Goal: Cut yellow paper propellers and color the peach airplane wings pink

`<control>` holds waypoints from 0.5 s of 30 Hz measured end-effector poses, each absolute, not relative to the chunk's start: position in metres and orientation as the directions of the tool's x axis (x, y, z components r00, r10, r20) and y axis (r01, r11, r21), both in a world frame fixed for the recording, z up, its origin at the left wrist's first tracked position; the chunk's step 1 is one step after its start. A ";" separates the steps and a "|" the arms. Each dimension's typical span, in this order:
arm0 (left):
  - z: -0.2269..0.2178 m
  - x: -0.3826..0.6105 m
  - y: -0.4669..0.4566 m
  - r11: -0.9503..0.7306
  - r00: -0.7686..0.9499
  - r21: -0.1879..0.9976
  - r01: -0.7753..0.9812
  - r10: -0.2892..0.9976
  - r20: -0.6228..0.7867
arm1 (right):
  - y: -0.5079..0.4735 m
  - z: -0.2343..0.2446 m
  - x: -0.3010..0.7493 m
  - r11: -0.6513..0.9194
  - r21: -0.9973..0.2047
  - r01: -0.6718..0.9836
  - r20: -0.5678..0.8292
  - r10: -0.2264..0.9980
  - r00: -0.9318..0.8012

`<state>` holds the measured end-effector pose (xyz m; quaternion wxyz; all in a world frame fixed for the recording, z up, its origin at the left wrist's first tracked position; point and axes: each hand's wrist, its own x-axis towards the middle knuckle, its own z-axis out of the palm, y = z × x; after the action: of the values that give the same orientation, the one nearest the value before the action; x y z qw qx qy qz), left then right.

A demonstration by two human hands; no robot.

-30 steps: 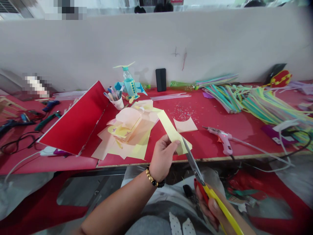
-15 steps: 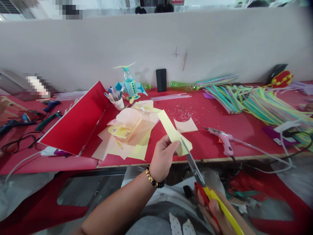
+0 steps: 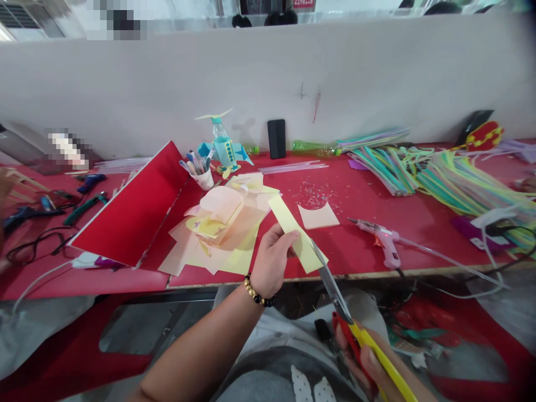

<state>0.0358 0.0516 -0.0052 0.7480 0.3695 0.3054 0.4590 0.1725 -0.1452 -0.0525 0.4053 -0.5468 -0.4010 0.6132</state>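
A long strip of pale yellow paper (image 3: 298, 237) is pinched between the thumb and fingers of my left hand (image 3: 274, 257), over the table's front edge. My right hand (image 3: 364, 357) grips a pair of scissors (image 3: 335, 293) with one red and one yellow handle. Their blades point up and left and lie along the strip's right edge. Left of my left hand lies a loose pile of pale paper sheets (image 3: 238, 251). A curved-edge paper piece (image 3: 319, 216) rests on the red table behind the blades.
A pink glue gun (image 3: 387, 240) with a trailing cord lies at right, near bundles of coloured pipe cleaners (image 3: 460, 178). A red folder-like board (image 3: 129, 218) stands tilted at left. Behind are a cup of pens (image 3: 203, 177), a bottle airplane (image 3: 224, 148) and a phone (image 3: 277, 138).
My left hand has shifted slightly left and down, and its thumb sits higher on the paper. The strip's lower right end looks narrower and straighter along the blades.
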 end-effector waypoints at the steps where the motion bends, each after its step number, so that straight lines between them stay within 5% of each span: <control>1: -0.005 0.036 0.052 0.308 0.399 0.831 -0.463 0.910 -0.115 | -0.143 -0.051 0.173 -0.353 -0.933 -0.069 -0.345 0.933 -0.104; 15: 0.004 0.036 0.043 0.309 0.423 0.850 -0.427 0.899 -0.115 | -0.129 -0.037 0.169 -0.356 -0.932 -0.072 -0.351 0.933 -0.077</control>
<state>0.0357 0.0434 0.0041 0.7495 0.3870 0.3049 0.4422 0.1689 -0.1289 -0.0369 0.4068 -0.5440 -0.3956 0.6181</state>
